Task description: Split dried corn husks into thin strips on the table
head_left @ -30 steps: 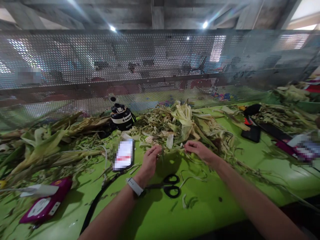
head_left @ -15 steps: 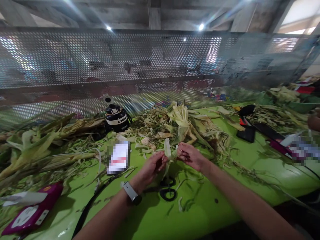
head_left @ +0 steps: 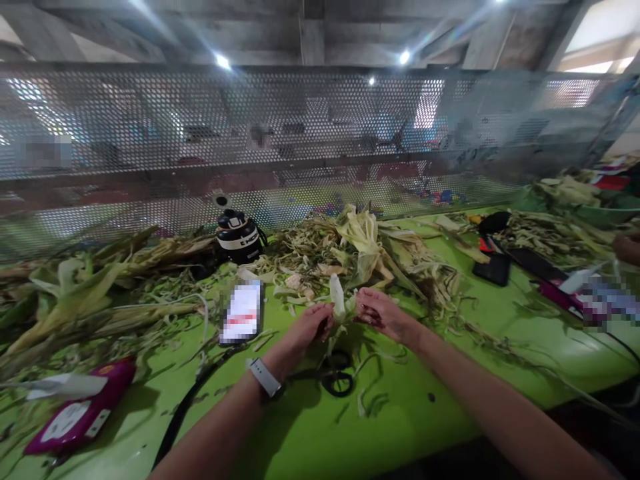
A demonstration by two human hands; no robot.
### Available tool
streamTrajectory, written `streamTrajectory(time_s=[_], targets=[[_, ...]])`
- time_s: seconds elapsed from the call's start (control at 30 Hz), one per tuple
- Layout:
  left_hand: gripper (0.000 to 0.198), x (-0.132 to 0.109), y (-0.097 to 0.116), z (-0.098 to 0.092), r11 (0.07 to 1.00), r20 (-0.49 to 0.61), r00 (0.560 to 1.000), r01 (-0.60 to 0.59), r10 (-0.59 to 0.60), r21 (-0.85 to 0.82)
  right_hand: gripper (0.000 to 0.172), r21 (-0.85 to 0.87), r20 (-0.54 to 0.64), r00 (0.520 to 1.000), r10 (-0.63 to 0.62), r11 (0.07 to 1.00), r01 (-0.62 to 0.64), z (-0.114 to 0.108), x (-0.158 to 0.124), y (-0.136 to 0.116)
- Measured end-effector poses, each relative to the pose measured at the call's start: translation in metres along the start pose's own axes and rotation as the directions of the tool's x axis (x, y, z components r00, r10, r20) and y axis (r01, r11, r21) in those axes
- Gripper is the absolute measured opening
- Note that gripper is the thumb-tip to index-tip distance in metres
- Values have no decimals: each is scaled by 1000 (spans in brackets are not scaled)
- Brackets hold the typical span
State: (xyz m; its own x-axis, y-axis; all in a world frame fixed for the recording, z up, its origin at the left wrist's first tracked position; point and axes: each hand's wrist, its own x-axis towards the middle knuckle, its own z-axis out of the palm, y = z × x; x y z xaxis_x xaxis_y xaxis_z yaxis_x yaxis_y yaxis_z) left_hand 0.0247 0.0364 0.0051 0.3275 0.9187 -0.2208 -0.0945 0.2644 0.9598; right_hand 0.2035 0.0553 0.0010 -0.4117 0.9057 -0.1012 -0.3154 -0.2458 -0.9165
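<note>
Between my two hands is a pale corn husk strip (head_left: pixel 337 301), upright above the green table (head_left: pixel 400 427). My left hand (head_left: pixel 314 325) pinches it from the left, with a pale-strapped watch (head_left: pixel 264 377) on that wrist. From the right, the fingers of my right hand (head_left: pixel 377 310) are closed on another part of the husk. Black-handled scissors (head_left: pixel 338 384) lie on the table just below the hands; their blades are partly hidden by my left hand. Thin husk scraps (head_left: pixel 373 400) are scattered beside them.
A heap of dried husks (head_left: pixel 360 243) lies beyond my hands, with more husks (head_left: pixel 75 293) at the left. Around them are a black bottle (head_left: pixel 240 241), a lit phone (head_left: pixel 242 313), a purple device (head_left: pixel 80 417) and a dark phone (head_left: pixel 493 268). A perforated metal screen (head_left: pixel 300 147) stands behind.
The view has shifted slightly, moving the table items a little to the right. Both hands stay at nearly the same place, still on the husk.
</note>
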Motion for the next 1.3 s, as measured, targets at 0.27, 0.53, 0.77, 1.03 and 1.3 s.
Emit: streamTrajectory(time_s=[0.27, 0.53, 0.77, 1.03, 1.3], targets=[[48, -4, 1, 5, 984, -138, 989, 71, -48, 163, 37, 299, -29, 999, -14, 954, 22, 2, 3, -7], [21, -9, 3, 19, 863, 117, 931, 364, -345, -350, 34, 341, 78, 996, -39, 940, 10, 10, -2, -9], [13, -6, -1, 15, 856, 65, 972, 230, -226, -464, 31, 262, 54, 993, -106, 961, 88, 14, -8, -18], [22, -2, 24, -14, 946, -341, 940, -117, 8, -302, 14, 224, -333, 939, -89, 960, 170, -21, 7, -26], [23, 5, 24, -26, 932, -360, 930, -194, 75, -307, 13, -642, -352, 814, -462, 752, 149, -20, -4, -29]])
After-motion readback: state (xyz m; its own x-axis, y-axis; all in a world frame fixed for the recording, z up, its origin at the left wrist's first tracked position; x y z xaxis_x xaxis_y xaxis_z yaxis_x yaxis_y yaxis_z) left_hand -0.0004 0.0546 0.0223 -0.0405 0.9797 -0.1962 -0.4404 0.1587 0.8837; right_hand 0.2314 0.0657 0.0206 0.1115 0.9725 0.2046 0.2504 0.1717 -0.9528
